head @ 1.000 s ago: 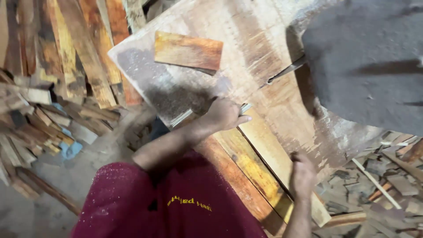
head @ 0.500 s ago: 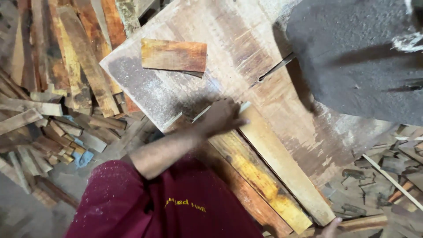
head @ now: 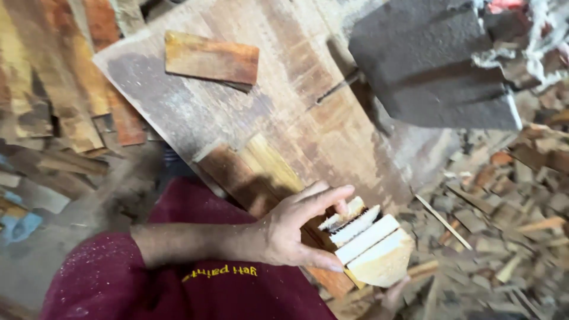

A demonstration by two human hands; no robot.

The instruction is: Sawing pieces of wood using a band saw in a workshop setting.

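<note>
My left hand [head: 296, 232] grips the near ends of a stack of several thin wooden strips [head: 372, 246], thumb underneath and fingers curled over the top. The strips' pale cut ends face me and stick out past the near edge of the worn wooden table [head: 278, 118]. Their far parts lie on the table as a yellow and a reddish-brown board [head: 252, 169]. Only a few fingers of my right hand [head: 392, 298] show at the bottom edge, just under the strip ends; its grip is hidden.
A short reddish wood piece [head: 211, 57] lies at the table's far left. A grey dusty machine block [head: 427, 65] stands at the back right, beside a narrow slot [head: 335, 89]. Planks [head: 65, 89] are piled at the left, and offcuts [head: 504, 225] litter the floor at the right.
The strips have slid back toward me, so their ends now overhang the near edge. My left hand came back with them. My right hand dropped to the bottom edge.
</note>
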